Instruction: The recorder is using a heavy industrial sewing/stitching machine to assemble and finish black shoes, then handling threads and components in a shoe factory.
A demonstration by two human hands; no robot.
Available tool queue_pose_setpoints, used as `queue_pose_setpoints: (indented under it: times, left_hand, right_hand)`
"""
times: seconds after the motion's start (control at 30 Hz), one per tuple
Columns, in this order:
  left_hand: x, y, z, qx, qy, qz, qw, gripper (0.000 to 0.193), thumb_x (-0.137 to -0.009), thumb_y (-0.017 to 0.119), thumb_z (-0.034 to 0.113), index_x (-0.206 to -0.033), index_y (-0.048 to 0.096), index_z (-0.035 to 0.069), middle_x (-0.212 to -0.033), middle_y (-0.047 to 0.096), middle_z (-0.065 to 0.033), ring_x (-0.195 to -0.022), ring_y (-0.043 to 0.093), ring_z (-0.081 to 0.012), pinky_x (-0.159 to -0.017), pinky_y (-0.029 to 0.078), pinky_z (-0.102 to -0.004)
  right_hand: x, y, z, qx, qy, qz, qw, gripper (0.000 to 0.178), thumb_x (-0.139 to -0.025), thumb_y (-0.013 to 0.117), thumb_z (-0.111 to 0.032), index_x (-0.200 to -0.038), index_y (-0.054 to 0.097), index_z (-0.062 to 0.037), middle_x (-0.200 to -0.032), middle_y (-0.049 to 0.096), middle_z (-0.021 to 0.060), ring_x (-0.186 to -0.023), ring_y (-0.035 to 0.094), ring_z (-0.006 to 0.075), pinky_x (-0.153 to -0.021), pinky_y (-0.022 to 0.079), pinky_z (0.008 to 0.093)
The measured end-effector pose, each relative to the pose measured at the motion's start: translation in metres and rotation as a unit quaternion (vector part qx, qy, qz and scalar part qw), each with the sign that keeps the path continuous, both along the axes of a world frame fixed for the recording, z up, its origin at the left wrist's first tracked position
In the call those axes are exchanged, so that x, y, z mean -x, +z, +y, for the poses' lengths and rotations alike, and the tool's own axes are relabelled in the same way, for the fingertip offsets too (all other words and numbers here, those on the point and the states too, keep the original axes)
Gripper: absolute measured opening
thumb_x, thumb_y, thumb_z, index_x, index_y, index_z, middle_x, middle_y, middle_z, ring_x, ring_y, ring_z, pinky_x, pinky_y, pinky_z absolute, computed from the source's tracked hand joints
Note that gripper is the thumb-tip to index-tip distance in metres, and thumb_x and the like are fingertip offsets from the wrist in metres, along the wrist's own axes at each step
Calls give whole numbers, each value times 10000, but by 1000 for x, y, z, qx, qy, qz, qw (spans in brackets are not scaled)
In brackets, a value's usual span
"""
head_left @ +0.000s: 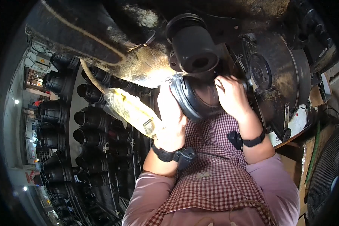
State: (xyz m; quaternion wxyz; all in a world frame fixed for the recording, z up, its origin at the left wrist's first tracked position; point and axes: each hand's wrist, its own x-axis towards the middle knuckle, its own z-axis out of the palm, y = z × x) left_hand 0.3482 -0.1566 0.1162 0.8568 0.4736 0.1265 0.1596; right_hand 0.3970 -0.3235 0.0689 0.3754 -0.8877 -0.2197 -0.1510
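Both hands grip a smooth, round black rubber boot (194,96) at chest height: left hand (171,113) pressed flat against its ribbed rim, right hand (231,96) curled over its top. Ribbed black boots (88,120) fill racks at left, beside a yellowish plastic bag (133,111).

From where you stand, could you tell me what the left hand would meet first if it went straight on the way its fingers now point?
The left hand points up along the black rubber part it holds. Going straight on, it would probably first meet the grimy, brightly lit machine housing just above, though depth is unclear here.
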Motion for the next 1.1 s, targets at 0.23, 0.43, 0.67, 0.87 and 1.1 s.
queue_pose_setpoints:
  times: [0.23, 0.43, 0.67, 0.87, 1.1]
  left_hand:
    - [9, 14, 20, -53, -12, -43, 998, 402, -938, 508, 281, -1203, 473, -19, -1200, 554, -145, -1077, 538, -221, -936, 427, -338]
    - [21, 7, 24, -102, -29, -113, 988, 616, -867, 566, 334, -1325, 332, -5, -1323, 437, -147, -1201, 424, -231, -1020, 326, -362]
    - [59, -27, -12, -155, -60, -184, 969, 912, -785, 634, 395, -1468, 167, 10, -1466, 300, -150, -1347, 291, -243, -1117, 208, -390]
    - [98, -67, -21, -143, -122, -158, 969, 908, -778, 551, 161, -1477, 8, -45, -1510, 205, -199, -1380, 270, -283, -1126, 222, -389]
    - [79, -30, -8, -137, -66, -126, 980, 777, -862, 552, 294, -1452, 197, -65, -1394, 418, -161, -1222, 468, -213, -1029, 364, -319]
  right_hand:
    - [68, 27, -15, 46, 8, -5, 999, 387, -775, 643, -127, -1157, 602, -79, -993, 633, 122, -884, 596, 310, -789, 454, 435]
    - [73, 49, -16, 6, 38, 29, 999, 363, -823, 622, -122, -1182, 591, -71, -959, 643, 149, -843, 622, 329, -744, 488, 423]
    - [59, 38, -15, -89, 86, 80, 989, 304, -896, 550, -90, -1194, 569, -32, -993, 647, 202, -851, 637, 355, -745, 516, 397]
    - [69, 46, -10, -272, 112, 153, 943, 272, -956, 469, -84, -1185, 591, 0, -1090, 648, 185, -981, 641, 268, -864, 480, 342]
    - [74, 45, -25, -331, 166, 208, 905, 366, -1027, 333, -176, -1196, 585, 29, -1235, 591, 146, -1218, 501, 213, -1039, 350, 317]
